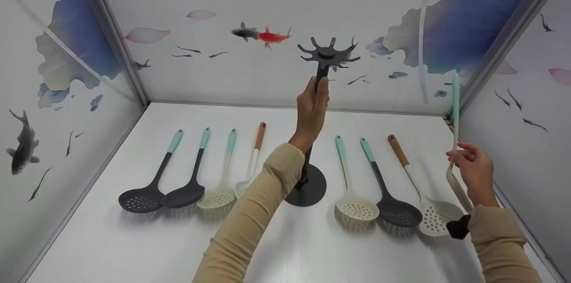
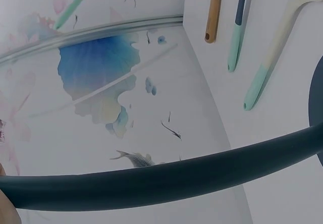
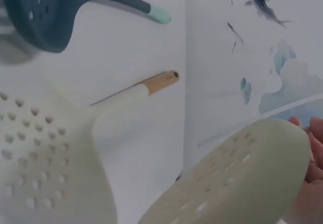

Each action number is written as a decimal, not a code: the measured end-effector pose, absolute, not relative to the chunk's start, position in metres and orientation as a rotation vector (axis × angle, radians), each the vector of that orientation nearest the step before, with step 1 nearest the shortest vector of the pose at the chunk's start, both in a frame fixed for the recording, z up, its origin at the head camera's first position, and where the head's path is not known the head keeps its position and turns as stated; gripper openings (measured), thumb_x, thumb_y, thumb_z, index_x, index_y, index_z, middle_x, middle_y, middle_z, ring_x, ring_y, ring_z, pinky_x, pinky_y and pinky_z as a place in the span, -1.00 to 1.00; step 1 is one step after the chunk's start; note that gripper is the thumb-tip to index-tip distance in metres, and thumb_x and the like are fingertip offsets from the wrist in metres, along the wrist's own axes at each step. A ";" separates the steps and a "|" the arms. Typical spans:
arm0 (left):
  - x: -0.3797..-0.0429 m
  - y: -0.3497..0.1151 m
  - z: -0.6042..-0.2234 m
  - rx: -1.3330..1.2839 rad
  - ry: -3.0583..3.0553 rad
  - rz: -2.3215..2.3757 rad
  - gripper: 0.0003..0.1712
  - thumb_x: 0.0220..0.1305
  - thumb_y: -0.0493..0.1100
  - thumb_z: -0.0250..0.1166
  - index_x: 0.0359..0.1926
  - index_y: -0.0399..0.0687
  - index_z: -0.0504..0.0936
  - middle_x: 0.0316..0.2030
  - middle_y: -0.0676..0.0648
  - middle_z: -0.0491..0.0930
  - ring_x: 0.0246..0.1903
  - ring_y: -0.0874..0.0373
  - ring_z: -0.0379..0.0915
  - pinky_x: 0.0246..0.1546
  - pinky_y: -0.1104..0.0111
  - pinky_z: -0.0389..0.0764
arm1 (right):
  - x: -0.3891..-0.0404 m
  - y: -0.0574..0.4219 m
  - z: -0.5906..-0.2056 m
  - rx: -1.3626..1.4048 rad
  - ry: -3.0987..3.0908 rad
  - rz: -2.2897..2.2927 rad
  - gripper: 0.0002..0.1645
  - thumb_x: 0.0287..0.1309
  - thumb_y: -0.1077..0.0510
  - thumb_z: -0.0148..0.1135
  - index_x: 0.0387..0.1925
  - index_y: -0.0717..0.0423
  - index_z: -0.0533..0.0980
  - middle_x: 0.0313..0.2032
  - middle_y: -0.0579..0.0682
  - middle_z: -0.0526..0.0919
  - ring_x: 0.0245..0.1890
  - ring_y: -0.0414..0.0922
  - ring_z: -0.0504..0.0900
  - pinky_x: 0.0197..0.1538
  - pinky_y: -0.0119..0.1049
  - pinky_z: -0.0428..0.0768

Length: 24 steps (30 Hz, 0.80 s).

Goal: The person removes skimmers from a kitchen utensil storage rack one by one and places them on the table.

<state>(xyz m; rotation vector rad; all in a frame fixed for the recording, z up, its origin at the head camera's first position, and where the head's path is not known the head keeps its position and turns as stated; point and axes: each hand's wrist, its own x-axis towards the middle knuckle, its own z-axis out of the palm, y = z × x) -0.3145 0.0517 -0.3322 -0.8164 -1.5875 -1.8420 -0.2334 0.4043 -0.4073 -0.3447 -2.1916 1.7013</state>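
My left hand (image 1: 311,109) grips the upper post of a black rotating utensil stand (image 1: 327,54), just below its ring of hooks. The stand's round base (image 1: 319,187) rests on the table, and the post (image 2: 161,181) crosses the left wrist view. Over at the right, my right hand (image 1: 475,169) pinches a cream slotted skimmer with a mint handle (image 1: 455,91), held handle up above the table. Its perforated head (image 3: 237,173) shows close up in the right wrist view; in the head view it is partly hidden by hand and sleeve.
Left of the stand lie several utensils, including a black skimmer (image 1: 142,200), a black turner or ladle (image 1: 185,195) and a cream skimmer (image 1: 217,197). On the right lie a cream skimmer (image 1: 357,208), a black one (image 1: 399,212) and a wood-handled one (image 1: 435,218). Printed panels enclose the table.
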 end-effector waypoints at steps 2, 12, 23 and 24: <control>-0.314 0.052 -0.332 -0.818 -1.587 -1.839 -0.32 0.31 0.35 -0.15 -0.43 -0.22 0.29 -0.64 0.11 0.20 -0.66 0.26 0.08 -0.63 0.46 0.15 | -0.231 0.411 -0.413 -0.443 -2.243 1.618 -0.87 0.26 0.22 0.06 -0.21 -0.06 0.34 -0.51 -0.44 0.56 -0.45 -0.50 0.55 -0.33 -0.69 0.46; -0.316 0.051 -0.332 -0.820 -1.571 -1.847 -0.37 0.32 0.33 -0.13 -0.45 -0.18 0.29 -0.65 0.10 0.21 -0.67 0.26 0.08 -0.64 0.46 0.15 | -0.224 0.441 -0.442 -0.600 -2.605 1.165 -0.70 0.30 0.17 -0.02 -0.05 0.30 0.45 -0.45 -0.28 0.53 -0.50 -0.52 0.42 -0.41 -0.61 0.43; -0.315 0.051 -0.333 -0.809 -1.575 -1.860 -0.37 0.32 0.33 -0.12 -0.45 -0.17 0.28 -0.65 0.10 0.20 -0.67 0.27 0.07 -0.64 0.46 0.15 | -0.220 0.457 -0.459 -0.424 -2.990 0.936 -0.58 0.24 0.29 -0.08 0.04 0.54 0.35 -0.10 0.52 0.46 -0.39 -0.06 0.53 -0.43 -0.34 0.46; -0.315 0.052 -0.333 -0.810 -1.575 -1.860 -0.37 0.32 0.33 -0.12 -0.45 -0.17 0.28 -0.65 0.10 0.20 -0.67 0.27 0.07 -0.64 0.46 0.15 | -0.221 0.458 -0.459 -0.392 -3.046 0.917 -0.56 0.24 0.28 -0.06 0.05 0.57 0.32 -0.09 0.55 0.43 -0.37 0.02 0.54 -0.40 -0.28 0.50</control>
